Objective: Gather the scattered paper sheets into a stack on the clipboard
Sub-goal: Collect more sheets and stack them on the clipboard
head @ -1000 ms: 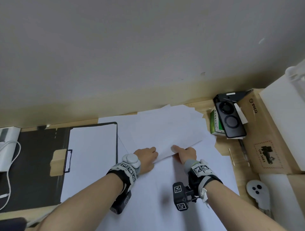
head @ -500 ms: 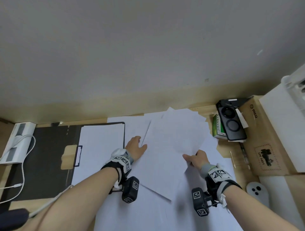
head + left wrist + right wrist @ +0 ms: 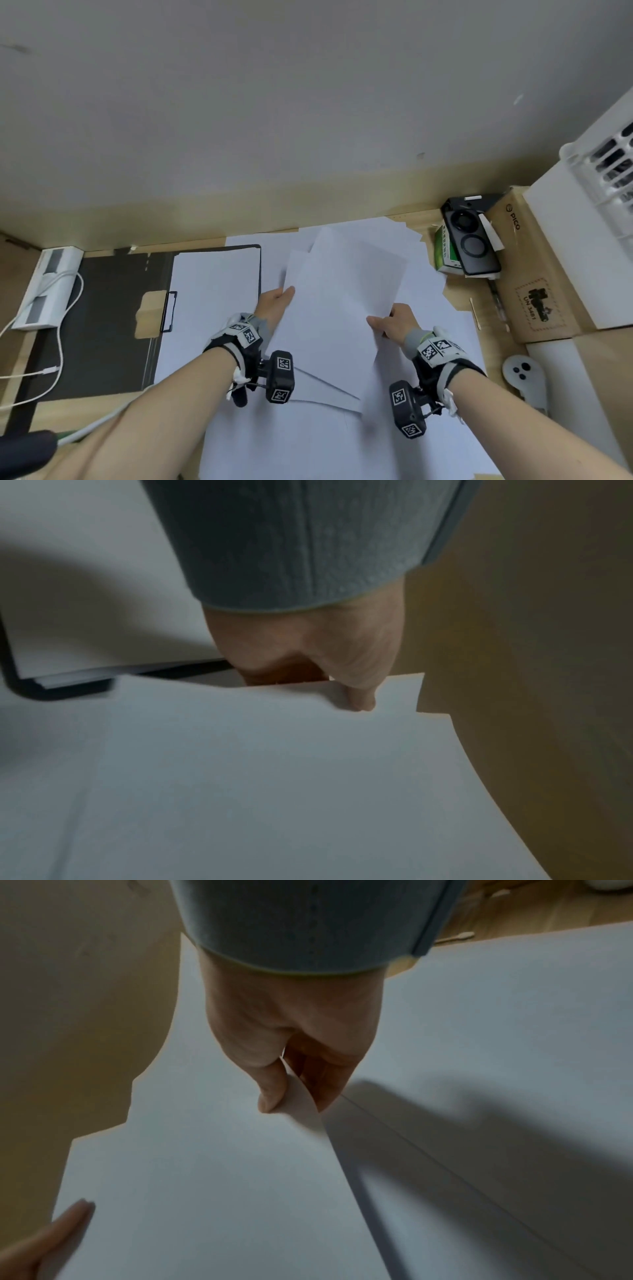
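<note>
A loose bundle of white paper sheets (image 3: 339, 301) is lifted off the desk between both hands. My left hand (image 3: 277, 303) pinches its left edge, thumb on top (image 3: 358, 696). My right hand (image 3: 394, 322) pinches the right edge, thumb over the sheets (image 3: 274, 1093). More white sheets (image 3: 342, 438) lie spread flat on the desk under and around the bundle. The black clipboard (image 3: 102, 308) lies open at the left, with a stack of white paper (image 3: 212, 291) on its right half and a metal clip (image 3: 168, 310) beside it.
A white power strip (image 3: 48, 284) with a cable sits at the far left. At the right stand a green box (image 3: 445, 253), a black device (image 3: 471, 240), a cardboard box (image 3: 534, 270) and a white controller (image 3: 522, 373). The wall runs just behind the desk.
Both hands went from pressing on sheets on the desk to lifting a bundle of sheets; the bundle has turned more upright and both hands now pinch its side edges.
</note>
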